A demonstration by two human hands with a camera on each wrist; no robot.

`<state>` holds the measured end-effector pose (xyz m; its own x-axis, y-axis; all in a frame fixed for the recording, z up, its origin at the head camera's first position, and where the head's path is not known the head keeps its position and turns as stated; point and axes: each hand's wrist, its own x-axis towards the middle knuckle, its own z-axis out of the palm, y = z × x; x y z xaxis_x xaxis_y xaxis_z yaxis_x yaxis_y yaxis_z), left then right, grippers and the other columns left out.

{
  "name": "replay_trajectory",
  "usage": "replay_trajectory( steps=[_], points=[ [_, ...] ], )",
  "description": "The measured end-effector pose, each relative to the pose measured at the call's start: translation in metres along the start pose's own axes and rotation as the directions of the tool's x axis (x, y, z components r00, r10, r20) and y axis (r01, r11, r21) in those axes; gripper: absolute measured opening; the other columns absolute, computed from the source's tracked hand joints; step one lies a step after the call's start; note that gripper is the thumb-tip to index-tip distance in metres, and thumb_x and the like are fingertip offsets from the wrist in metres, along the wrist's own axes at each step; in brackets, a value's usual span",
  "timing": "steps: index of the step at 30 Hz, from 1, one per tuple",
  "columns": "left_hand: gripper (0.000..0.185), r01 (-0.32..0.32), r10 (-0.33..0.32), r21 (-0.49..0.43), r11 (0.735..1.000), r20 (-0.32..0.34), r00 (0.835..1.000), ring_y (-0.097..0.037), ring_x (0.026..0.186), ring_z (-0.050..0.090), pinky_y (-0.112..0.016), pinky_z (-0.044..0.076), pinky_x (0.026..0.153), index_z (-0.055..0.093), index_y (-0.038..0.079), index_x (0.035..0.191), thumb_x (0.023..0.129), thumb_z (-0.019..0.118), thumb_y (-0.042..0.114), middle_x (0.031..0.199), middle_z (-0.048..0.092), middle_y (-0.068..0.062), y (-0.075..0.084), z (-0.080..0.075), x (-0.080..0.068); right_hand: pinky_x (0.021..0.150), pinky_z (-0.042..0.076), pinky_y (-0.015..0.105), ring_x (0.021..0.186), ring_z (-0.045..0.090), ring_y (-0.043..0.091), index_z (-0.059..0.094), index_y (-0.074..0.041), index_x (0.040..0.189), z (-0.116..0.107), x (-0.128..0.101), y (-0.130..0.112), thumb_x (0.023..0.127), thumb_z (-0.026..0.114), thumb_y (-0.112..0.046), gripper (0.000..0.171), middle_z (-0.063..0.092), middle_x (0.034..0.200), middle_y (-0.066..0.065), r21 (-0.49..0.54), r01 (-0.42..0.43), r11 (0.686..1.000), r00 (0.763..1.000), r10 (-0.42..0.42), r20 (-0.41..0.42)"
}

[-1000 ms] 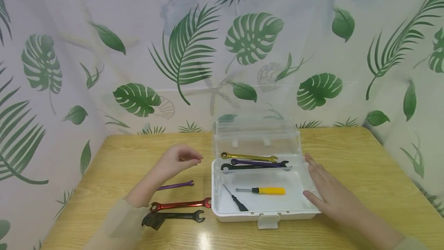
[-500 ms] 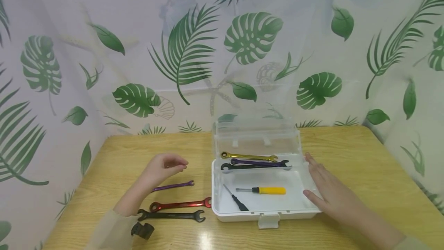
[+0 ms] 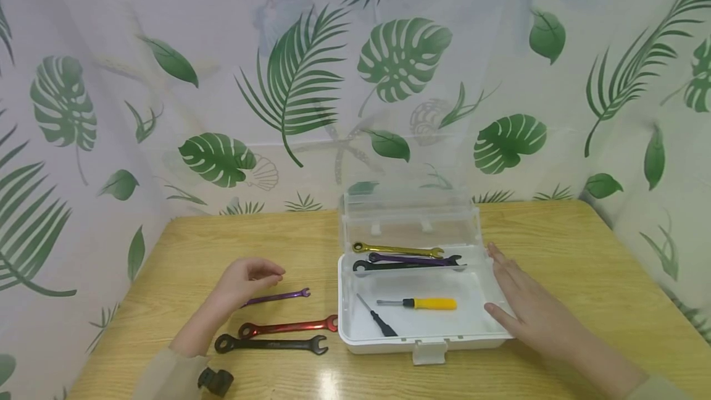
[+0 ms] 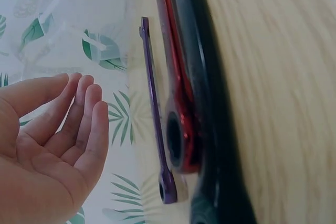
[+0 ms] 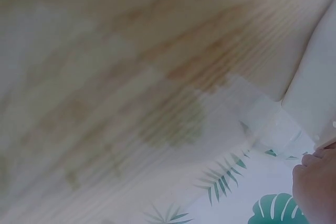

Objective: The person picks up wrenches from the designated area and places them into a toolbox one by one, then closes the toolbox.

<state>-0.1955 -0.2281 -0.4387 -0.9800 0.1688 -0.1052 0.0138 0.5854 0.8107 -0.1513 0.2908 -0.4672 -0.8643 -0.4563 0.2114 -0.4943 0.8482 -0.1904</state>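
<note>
Pulling back leftward from the white tool box (image 3: 355, 338), your left hand (image 3: 244, 279) now hovers empty, fingers loosely curled, above the near-left end of the purple wrench (image 3: 276, 296), so that wrench looks like your next pick. It lies just under your fingertips, beyond the red wrench (image 3: 289, 327) and black wrench (image 3: 272, 344), while your right hand (image 3: 528, 310) rests flat against the box's right wall.

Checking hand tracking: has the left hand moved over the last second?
Yes. The left hand drew left and nearer, away from the box, now over the purple wrench.

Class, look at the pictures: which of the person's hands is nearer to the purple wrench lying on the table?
Left. The left hand hovers just over the purple wrench; the right hand rests against the box, far across.
</note>
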Motion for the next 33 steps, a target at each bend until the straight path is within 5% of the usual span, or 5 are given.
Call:
replay_trajectory(
  steps=[9, 20, 33],
  points=[
    [0.021, -0.018, 0.018, 0.014, 1.0, 0.005, 1.0, -0.025, 0.102, 0.074, -0.023, 0.058, 0.083, 0.076, -0.004, 0.117, 0.1, 0.073, 0.008, 0.114, 0.078, -0.018, -0.019, -0.005, 0.002, 0.116, -0.014, 0.003, 0.159, 0.03, 0.043, 0.017, 0.004, 0.167, -0.004, 0.003, -0.002, 0.107, 0.06, -0.037, 0.085, 0.013, 0.179, 0.017, 0.009, -0.016, 1.0, 1.0, 0.015, 0.019],
    [0.024, -0.013, 0.012, 0.027, 1.0, 0.032, 0.999, -0.024, 0.096, 0.074, -0.022, 0.058, 0.077, 0.074, -0.008, 0.116, 0.096, 0.076, 0.004, 0.11, 0.078, -0.021, -0.037, -0.01, -0.001, 0.119, -0.011, 0.004, 0.163, 0.025, 0.037, 0.018, 0.005, 0.167, -0.001, 0.003, 0.0, 0.106, 0.062, -0.034, 0.085, 0.015, 0.179, 0.017, 0.003, 0.022, 1.0, 1.0, -0.022, -0.016],
    [0.023, 0.015, -0.018, 0.061, 0.998, 0.048, 0.999, -0.016, 0.09, 0.069, -0.02, 0.057, 0.077, 0.076, -0.003, 0.112, 0.089, 0.081, 0.001, 0.102, 0.077, -0.012, -0.044, -0.004, 0.002, 0.117, -0.013, 0.002, 0.157, 0.033, 0.046, 0.016, 0.004, 0.168, -0.003, 0.002, -0.002, 0.106, 0.062, -0.034, 0.085, 0.014, 0.179, 0.018, 0.02, -0.008, 1.0, 1.0, 0.007, 0.014]
  ],
)
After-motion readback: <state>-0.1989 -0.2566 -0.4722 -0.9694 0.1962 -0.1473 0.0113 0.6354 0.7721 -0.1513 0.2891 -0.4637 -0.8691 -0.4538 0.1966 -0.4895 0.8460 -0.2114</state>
